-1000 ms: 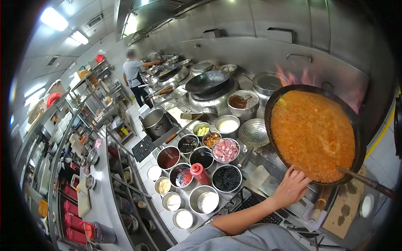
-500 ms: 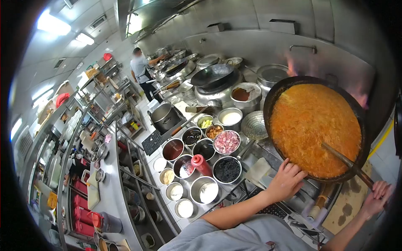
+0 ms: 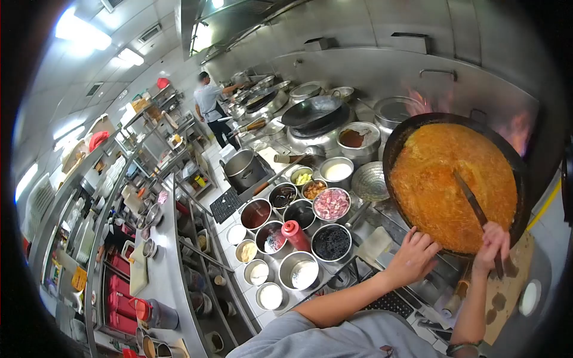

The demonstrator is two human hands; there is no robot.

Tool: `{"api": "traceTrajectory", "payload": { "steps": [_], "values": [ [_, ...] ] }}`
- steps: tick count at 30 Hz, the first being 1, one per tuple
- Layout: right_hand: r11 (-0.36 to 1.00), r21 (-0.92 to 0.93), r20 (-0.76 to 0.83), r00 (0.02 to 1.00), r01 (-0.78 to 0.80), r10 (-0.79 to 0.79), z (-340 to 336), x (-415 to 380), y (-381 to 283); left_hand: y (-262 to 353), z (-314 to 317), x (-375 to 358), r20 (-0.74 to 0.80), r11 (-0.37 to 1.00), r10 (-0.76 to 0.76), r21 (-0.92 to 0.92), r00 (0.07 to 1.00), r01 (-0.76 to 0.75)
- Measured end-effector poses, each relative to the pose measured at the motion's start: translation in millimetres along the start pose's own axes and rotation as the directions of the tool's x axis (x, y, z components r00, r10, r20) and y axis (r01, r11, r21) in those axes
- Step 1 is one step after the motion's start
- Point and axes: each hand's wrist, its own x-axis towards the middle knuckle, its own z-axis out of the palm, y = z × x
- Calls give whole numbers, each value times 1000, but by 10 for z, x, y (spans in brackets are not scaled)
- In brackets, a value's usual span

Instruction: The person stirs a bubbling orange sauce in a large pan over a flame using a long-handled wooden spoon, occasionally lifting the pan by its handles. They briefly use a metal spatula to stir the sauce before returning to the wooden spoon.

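A large dark wok (image 3: pixel 391 173) on the right holds bubbling orange-brown liquid (image 3: pixel 444 173). At its near left rim is my left hand (image 3: pixel 413 256), fingers curled over the edge. My right hand (image 3: pixel 492 243) is closed around the handle of a long stirring tool (image 3: pixel 470 197) at the near right side of the wok. The tool's head is sunk in the liquid, so its kind is hidden. Flames (image 3: pixel 516 134) rise behind the wok.
Left of the wok stand several metal pots, one with sliced raw meat (image 3: pixel 332 204), another with black contents (image 3: pixel 331 243), and a red squeeze bottle (image 3: pixel 295 234). A perforated strainer (image 3: pixel 370 182) lies beside the wok. Farther back are another wok (image 3: pixel 313 111) and a person (image 3: pixel 209 98).
My right hand has moved left and closer to the wok, bringing the tool's handle steeper. My left hand stays at the rim. The view has shifted slightly.
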Motion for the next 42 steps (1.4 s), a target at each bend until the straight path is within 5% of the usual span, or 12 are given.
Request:
{"api": "traceTrajectory", "payload": {
  "steps": [5,11,15,19,42],
  "values": [
    [976,-201,209,977,82,-39,165,152,122,-10,-43,6,-24,999,39,-26,999,-40],
    [971,-176,-146,979,-165,140,-174,352,60,-107,52,-53,-37,997,69,-40,997,-71],
    [940,-297,-246,965,-167,94,-221,466,-253,-101,65,-47,-81,994,89,-57,993,-94],
    [971,-210,-119,989,-111,87,-254,538,-651,-146,52,-44,-101,981,133,-130,986,-146],
    [935,-159,-114,946,-318,302,-836,1644,-2757,-135,101,-3,-113,988,120,-81,986,-130]
  ]
}}
